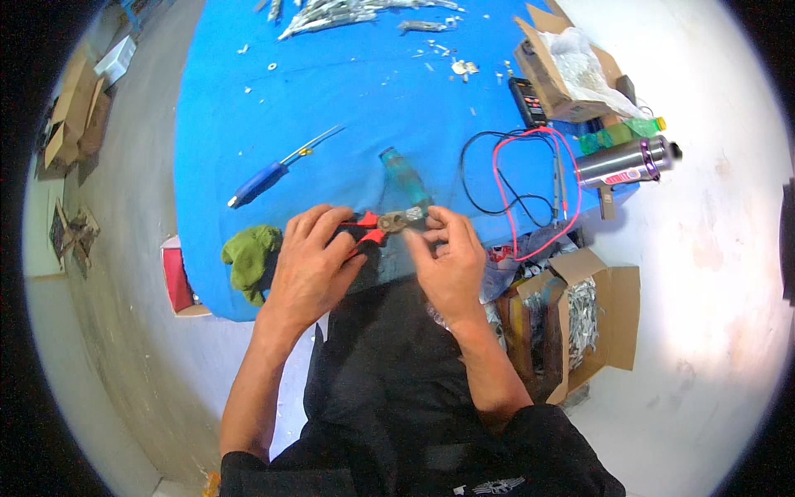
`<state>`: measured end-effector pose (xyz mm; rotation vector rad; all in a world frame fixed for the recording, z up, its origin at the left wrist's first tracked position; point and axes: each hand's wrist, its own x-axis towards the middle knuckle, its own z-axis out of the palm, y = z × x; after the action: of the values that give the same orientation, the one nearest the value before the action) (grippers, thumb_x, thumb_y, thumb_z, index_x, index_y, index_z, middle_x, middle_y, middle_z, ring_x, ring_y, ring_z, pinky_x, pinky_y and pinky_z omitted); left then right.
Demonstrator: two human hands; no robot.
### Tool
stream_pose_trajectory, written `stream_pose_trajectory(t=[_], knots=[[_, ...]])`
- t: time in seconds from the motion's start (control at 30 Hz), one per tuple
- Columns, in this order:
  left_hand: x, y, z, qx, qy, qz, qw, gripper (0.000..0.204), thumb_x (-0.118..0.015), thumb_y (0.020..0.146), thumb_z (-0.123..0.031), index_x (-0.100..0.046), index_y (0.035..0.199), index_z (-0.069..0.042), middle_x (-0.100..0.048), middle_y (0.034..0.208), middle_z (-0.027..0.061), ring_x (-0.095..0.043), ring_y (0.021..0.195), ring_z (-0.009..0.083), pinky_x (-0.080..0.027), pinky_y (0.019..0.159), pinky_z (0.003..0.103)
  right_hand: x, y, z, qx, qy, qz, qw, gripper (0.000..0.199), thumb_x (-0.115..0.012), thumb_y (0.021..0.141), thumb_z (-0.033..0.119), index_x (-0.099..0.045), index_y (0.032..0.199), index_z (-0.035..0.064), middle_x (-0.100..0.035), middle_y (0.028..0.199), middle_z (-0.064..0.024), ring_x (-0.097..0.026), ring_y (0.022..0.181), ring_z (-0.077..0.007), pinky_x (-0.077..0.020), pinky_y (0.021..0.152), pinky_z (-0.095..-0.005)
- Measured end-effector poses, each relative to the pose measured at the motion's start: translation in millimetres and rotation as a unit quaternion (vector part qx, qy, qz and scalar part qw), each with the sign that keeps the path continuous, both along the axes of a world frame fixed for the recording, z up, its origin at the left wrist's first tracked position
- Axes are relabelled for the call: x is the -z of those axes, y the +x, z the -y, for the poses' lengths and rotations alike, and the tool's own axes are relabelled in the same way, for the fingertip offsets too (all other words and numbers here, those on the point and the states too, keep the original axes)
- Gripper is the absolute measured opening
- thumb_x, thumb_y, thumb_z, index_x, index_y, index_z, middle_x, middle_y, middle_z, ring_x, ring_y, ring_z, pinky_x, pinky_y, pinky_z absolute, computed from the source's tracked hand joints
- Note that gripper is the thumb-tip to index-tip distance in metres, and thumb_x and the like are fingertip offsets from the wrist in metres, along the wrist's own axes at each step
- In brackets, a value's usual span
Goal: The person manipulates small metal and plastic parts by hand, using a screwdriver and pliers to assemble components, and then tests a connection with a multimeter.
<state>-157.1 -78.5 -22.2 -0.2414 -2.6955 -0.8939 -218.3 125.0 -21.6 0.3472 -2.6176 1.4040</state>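
Near the table's front edge, my left hand (313, 261) is wrapped round the red handles of a pair of pliers (373, 228). The metal jaws point right, toward my right hand (451, 257). The fingers of that hand are pinched together at the jaws, by a small greyish piece (413, 214) that is too small to name. Just beyond the fingertips lies a long teal object (403, 174), blurred, its kind unclear. A screwdriver (265, 179) with a blue handle rests on the cloth to the left. Beside my left wrist sits a crumpled green cloth (251, 257).
A blue-covered table (331, 99) carries a pile of silvery strips (331, 16) at its far side. On the right are a multimeter (527, 102) with red and black leads, a cardboard box (571, 70), a green bottle (617, 135) and a metal flask (625, 161). An open box (617, 319) stands below.
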Motion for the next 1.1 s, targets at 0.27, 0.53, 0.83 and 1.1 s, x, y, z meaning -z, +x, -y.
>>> stream_pose_trajectory(t=[0.27,0.53,0.83,1.1], knots=[[-14.6,18.6,-8.5,-0.065,-0.020,-0.046,0.997,0.048,-0.092,0.070,-0.018,-0.068,0.110,-0.004,-0.064,0.139,0.0159,-0.055,0.132,0.0407,-0.044,0.110,0.052,-16.6,-29.9,-84.0,0.091,0.117,-0.106,0.983,0.022,-0.079,0.090,0.019,-0.073,0.105,0.0034,-0.073,0.099,-0.0127,-0.071,0.076,-0.0258,-0.0568,0.071,-0.0390],[-17.3,55.6,-22.0,-0.122,0.017,-0.047,0.991,0.031,-0.082,0.080,-0.004,-0.068,0.108,0.000,-0.071,0.122,0.0177,-0.066,0.115,0.0379,-0.051,0.102,0.048,6.0,-101.2,-201.0,0.219,0.158,-0.094,0.958,0.020,-0.073,0.092,0.024,-0.077,0.104,0.0080,-0.073,0.098,-0.0135,-0.072,0.082,-0.0311,-0.0562,0.076,-0.0436],[-12.8,77.6,-45.8,-0.149,0.052,-0.034,0.987,0.021,-0.080,0.081,0.003,-0.068,0.099,0.001,-0.074,0.104,0.0167,-0.069,0.097,0.0347,-0.054,0.087,0.044,13.5,-114.5,-232.3,0.225,0.241,-0.030,0.943,0.030,-0.071,0.092,0.031,-0.075,0.113,0.0106,-0.072,0.106,-0.0133,-0.072,0.097,-0.0348,-0.0563,0.083,-0.0480],[-13.4,75.0,-82.6,-0.129,0.089,0.030,0.987,0.017,-0.078,0.084,0.001,-0.069,0.099,0.001,-0.074,0.100,0.0165,-0.070,0.088,0.0317,-0.056,0.073,0.039,1.5,-128.7,-234.0,0.222,0.236,-0.007,0.946,0.032,-0.071,0.092,0.036,-0.072,0.110,0.0090,-0.070,0.108,-0.0166,-0.071,0.097,-0.0420,-0.0556,0.082,-0.0545]])
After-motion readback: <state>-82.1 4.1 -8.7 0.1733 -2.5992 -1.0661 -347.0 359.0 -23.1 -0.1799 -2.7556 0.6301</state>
